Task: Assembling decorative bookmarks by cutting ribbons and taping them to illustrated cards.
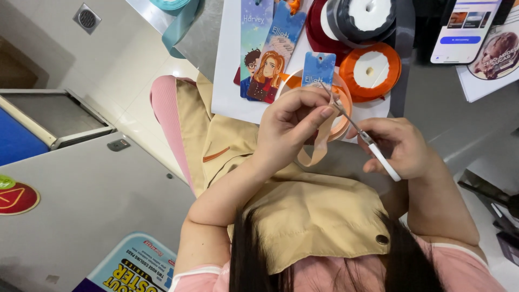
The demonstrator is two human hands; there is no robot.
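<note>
My left hand (pixel 292 121) pinches a strip of peach ribbon (pixel 319 146), which hangs in a loop below my fingers. My right hand (pixel 403 148) holds small scissors with a white handle (pixel 373 146). Their thin blades point up and left, and the tips reach the ribbon by my left fingertips. Behind my left hand stands a peach ribbon spool (pixel 343 111), partly hidden. A small blue tag (pixel 318 69) lies just above it on a white sheet (pixel 227 81).
Two illustrated bookmarks (pixel 267 48) lie on the white sheet. Orange (pixel 370 70), dark red (pixel 316 27) and grey (pixel 365 16) ribbon spools sit beyond it. A phone (pixel 465 27) leans at the top right. Tan fabric (pixel 303 211) covers my lap.
</note>
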